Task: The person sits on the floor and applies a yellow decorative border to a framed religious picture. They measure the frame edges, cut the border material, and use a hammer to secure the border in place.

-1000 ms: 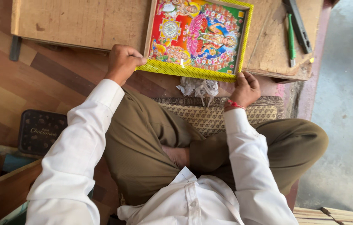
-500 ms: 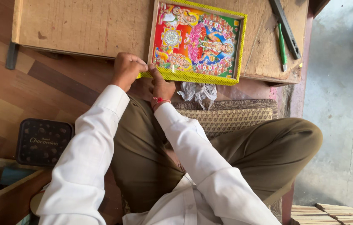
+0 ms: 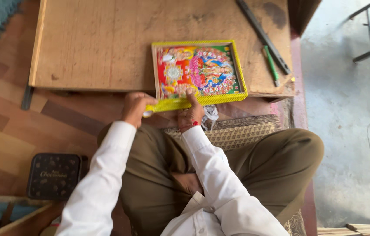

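A colourful picture in a yellow frame (image 3: 199,72) lies flat on a low wooden board (image 3: 106,43), its near edge overhanging toward me. My left hand (image 3: 136,108) grips the frame's near left corner, fingers curled around it. My right hand (image 3: 190,112), with a red band at the wrist, presses on the near yellow edge, thumb on the picture. I sit cross-legged in olive trousers and a white shirt.
A long dark metal bar (image 3: 262,35) and a green pen-like tool (image 3: 271,65) lie right of the frame. A crumpled clear wrapper (image 3: 211,114) sits under the frame edge. A dark tin box (image 3: 54,175) rests on the floor at left; a woven mat (image 3: 237,133) is beneath me.
My right hand has moved left from the frame's right corner to its near edge beside my left hand. The view has tilted so the board sits lower in frame.
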Motion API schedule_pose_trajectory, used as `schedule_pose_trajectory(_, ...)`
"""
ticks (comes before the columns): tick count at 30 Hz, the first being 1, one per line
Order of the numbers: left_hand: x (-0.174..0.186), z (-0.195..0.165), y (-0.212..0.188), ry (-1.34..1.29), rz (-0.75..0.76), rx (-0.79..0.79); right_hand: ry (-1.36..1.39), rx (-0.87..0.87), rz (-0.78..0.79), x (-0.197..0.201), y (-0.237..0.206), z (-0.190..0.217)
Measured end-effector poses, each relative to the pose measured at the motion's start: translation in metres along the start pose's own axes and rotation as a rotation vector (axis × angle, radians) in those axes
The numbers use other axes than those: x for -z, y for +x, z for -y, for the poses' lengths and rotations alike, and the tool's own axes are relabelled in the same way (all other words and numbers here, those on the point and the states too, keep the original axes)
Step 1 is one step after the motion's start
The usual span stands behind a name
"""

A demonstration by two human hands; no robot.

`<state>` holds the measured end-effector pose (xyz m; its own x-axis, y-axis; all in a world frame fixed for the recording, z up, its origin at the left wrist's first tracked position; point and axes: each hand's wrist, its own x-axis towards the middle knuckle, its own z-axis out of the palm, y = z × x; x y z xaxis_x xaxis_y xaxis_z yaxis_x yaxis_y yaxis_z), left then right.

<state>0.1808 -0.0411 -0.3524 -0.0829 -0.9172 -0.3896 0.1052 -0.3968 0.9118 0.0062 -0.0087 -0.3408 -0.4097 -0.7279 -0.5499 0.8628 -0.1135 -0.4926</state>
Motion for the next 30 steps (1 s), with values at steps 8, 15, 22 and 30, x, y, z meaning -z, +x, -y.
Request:
schedule_pose_trajectory(8,-0.062,0.009,-0.073,0.106,-0.108,-0.208,-0.419,0.173,0.117,0.018,-0.026,0.101)
schedule_pose_trajectory(15,-0.096,-0.063,-0.088,0.381,-0.309,-0.611,-1.033,0.389,0.696,-0.035,-0.050,0.238)
schedule_pose_trajectory(22,-0.123,-0.147,-0.140,0.836,-0.476,-1.323,-2.111,1.102,0.932,-0.136,-0.062,0.274)
schedule_pose_trajectory(30,-0.125,-0.200,-0.091,1.103,-0.164,-1.155,-2.457,1.067,1.092,-0.170,-0.045,0.222)
